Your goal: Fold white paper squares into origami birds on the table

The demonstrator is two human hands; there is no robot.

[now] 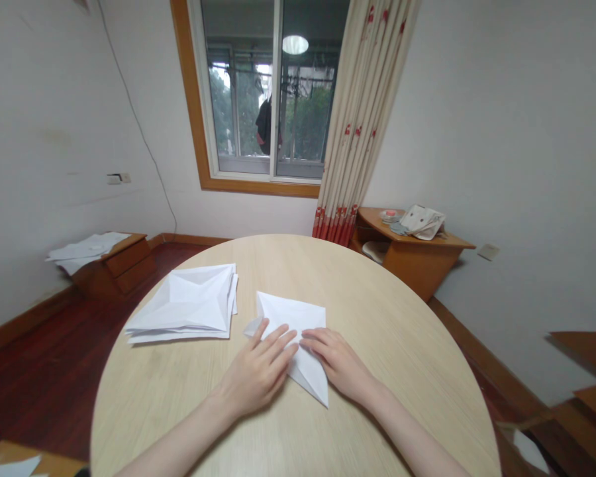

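Left hand (259, 371) and right hand (340, 361) rest extended fingers on the folded paper (300, 310). The paper stack (191, 301) lies left of these fingers.

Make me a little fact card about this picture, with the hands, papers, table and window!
Left hand: fingers spread on the folded white paper
Right hand: fingers on that paper's right side
Paper stack: creased white sheets, left of the folded paper
Round table: pale wood-grain top
Sliding window: beyond the table
Curtain: cream and red, right of the window
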